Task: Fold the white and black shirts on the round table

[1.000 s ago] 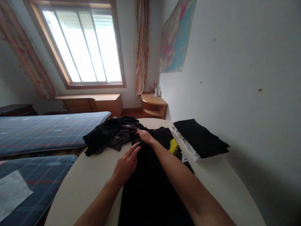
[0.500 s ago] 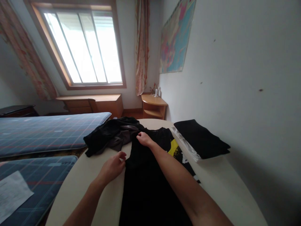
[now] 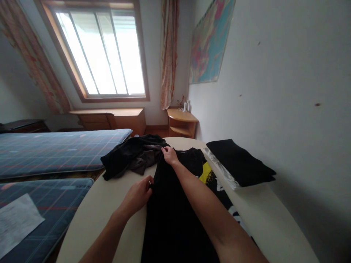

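A black T-shirt (image 3: 175,215) with a yellow and white print lies on the pale round table (image 3: 112,233), its left part folded over so plain black cloth covers some of the print. My right hand (image 3: 170,155) is closed on the shirt near its far shoulder. Lower down on the left edge, my left hand (image 3: 140,193) pinches the black cloth between thumb and fingers. The near end of the shirt runs out of view at the bottom, partly behind my right forearm.
Crumpled black and grey clothes (image 3: 131,157) lie at the table's far left. A folded black garment (image 3: 238,162) rests on a clear plastic packet (image 3: 222,170) at the right. Plaid mattresses (image 3: 60,149) are on the left, one bearing a paper sheet (image 3: 19,219). A wall (image 3: 287,109) borders the right.
My left hand has closed on the shirt's left edge. My right hand keeps its hold near the shoulder, and the folded part has shifted, showing more white print. The view has moved slightly.
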{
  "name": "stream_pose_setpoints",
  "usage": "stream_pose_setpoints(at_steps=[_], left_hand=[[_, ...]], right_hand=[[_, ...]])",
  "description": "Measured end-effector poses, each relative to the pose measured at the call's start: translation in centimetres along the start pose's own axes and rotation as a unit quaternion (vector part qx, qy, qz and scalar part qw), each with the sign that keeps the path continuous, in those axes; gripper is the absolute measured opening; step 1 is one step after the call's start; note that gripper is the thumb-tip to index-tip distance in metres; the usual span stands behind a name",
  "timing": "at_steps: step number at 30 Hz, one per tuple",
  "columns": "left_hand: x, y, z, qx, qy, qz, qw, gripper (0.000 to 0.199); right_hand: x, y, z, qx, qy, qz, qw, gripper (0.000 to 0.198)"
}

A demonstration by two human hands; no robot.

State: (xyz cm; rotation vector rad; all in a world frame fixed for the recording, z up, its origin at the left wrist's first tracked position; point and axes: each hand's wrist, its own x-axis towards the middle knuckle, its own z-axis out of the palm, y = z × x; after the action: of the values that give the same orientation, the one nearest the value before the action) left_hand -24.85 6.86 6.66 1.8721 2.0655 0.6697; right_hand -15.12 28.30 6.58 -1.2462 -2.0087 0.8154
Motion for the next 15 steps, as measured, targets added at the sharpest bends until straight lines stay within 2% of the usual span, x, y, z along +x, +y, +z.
stream_pose_setpoints(at_steps=[6, 15], left_hand=[[-0.1, -0.9, 0.3, -0.016, -0.017, 0.016, 1.000, 0.038], [0.0, -0.6, 0.3, -0.010, -0.018, -0.017, 1.000, 0.035]], right_hand=[[-0.1, 1.5, -0.2, 0.007, -0.038, -0.013, 0.999, 0.023], [-2.4, 2.2, -3.5, -0.066, -0.135, -0.006, 0.989, 0.062]])
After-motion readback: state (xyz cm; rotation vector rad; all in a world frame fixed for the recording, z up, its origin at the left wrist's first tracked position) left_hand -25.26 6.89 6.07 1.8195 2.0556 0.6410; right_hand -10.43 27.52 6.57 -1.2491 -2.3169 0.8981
